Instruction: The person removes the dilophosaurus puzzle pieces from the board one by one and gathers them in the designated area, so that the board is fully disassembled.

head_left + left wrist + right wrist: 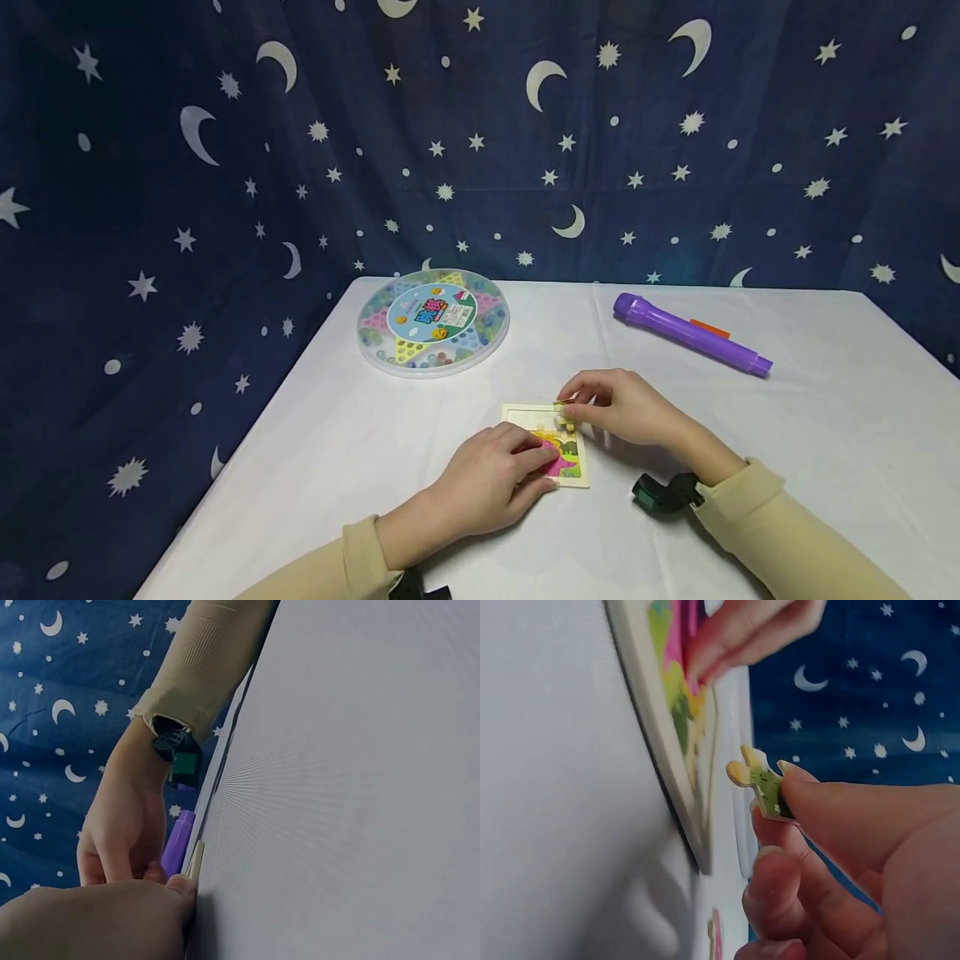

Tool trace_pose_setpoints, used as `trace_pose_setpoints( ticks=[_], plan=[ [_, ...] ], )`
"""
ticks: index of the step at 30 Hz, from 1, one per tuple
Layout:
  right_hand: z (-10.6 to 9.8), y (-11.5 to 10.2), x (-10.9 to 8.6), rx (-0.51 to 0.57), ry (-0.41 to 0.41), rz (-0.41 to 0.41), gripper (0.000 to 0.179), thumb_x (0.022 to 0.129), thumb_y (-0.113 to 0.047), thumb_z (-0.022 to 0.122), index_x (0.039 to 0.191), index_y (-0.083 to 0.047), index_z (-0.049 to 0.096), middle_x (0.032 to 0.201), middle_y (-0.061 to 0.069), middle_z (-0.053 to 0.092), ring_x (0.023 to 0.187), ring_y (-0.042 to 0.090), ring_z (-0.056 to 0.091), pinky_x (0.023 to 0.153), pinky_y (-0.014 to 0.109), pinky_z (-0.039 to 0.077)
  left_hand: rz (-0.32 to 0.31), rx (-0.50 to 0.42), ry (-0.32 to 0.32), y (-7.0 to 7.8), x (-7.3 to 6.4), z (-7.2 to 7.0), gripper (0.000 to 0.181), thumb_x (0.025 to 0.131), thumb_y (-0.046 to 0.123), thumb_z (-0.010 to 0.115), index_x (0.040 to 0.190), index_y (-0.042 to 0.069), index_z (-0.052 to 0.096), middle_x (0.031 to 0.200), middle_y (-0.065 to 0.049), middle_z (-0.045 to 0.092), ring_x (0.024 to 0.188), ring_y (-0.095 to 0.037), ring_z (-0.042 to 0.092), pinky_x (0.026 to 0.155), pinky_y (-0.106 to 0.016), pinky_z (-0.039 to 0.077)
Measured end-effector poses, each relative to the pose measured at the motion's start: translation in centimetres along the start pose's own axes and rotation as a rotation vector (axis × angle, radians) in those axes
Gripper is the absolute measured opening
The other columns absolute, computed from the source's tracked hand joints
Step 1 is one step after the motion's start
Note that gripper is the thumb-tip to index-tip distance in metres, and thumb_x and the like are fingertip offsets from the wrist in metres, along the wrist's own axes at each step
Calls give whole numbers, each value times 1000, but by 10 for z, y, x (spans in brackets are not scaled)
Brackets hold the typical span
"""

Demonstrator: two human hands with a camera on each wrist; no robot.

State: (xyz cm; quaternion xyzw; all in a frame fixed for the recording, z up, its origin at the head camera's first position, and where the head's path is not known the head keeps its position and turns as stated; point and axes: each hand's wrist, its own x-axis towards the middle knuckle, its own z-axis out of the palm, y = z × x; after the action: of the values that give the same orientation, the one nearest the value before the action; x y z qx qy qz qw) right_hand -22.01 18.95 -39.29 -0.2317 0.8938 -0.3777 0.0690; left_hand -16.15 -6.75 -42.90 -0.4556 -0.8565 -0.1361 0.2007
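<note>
A small square jigsaw puzzle in a pale frame (pixel 583 467) lies on the table, its lower part filled with pink, yellow and green pieces. My left hand (pixel 491 471) rests on it from the left, fingertips on the pink part and thumb at the near edge. Above the puzzle's far right corner, my right hand (pixel 626 406) pinches a green and yellow jigsaw piece (pixel 768 787) between thumb and fingers. In the right wrist view this piece is clear of the frame. Another thin piece (pixel 715 934) shows low in that view.
A round, clear-lidded marble board game (pixel 432 321) lies at the back left of the white-covered table (pixel 337 467). At the back right are a purple microphone-shaped tube (pixel 690 335) and an orange strip (pixel 709 328) behind it. A dark starry curtain (pixel 480 167) hangs behind.
</note>
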Motion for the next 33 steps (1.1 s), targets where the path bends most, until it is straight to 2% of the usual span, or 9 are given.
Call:
trace_pose_setpoints(
  ticks=[3,11,17,22,24,27,31,33],
  plan=[
    [-6,3,-1,43,20,54,17,93,-32,78,108,-24,75,83,-2,67,64,21,60,53,30,43,-5,-19,6,0,-1,1,29,96,42,71,116,21,78,108,5,68,103,-10,62,86,-29,52],
    [-28,27,-3,71,72,84,18,94,-29,76,106,-15,74,84,4,70,67,23,64,57,31,46,-5,-50,13,0,0,-1,23,95,40,74,107,22,77,101,8,66,98,-10,60,82,-26,51],
    [-44,40,-9,108,116,152,20,95,-26,74,105,-9,71,86,6,70,70,25,62,57,31,46,-48,-87,19,-2,-2,-2,22,93,42,74,104,23,77,100,9,66,100,-8,61,85,-25,52],
    [-56,50,-15,83,147,209,27,95,-32,73,109,-9,72,89,6,70,72,24,60,61,31,47,-108,-124,16,-8,-5,-7,23,93,41,75,106,21,76,103,8,66,103,-9,61,84,-27,53],
    [-59,55,-17,77,151,226,30,95,-34,73,110,-9,72,91,5,70,73,24,60,62,31,48,-153,-141,-5,-13,-7,-11,29,92,42,76,111,20,75,107,7,66,106,-10,60,86,-29,53],
    [-64,61,-18,72,153,252,33,95,-35,73,113,-8,72,93,5,70,74,24,60,63,32,47,-218,-158,-56,-22,-10,-16,51,89,50,76,126,16,69,123,3,64,121,-14,57,97,-35,52],
    [-70,71,-21,81,135,307,35,96,-35,72,116,-7,71,88,7,67,68,24,57,57,31,44,-286,-182,-165,-35,-17,-21,83,86,66,69,148,13,55,151,-1,52,145,-21,39,115,-41,37],
    [-72,76,-23,86,127,332,36,96,-35,72,118,-6,71,83,6,64,64,23,54,54,30,42,-301,-196,-222,-41,-21,-21,90,87,73,63,153,14,49,157,0,45,151,-22,31,119,-42,29]
  ],
)
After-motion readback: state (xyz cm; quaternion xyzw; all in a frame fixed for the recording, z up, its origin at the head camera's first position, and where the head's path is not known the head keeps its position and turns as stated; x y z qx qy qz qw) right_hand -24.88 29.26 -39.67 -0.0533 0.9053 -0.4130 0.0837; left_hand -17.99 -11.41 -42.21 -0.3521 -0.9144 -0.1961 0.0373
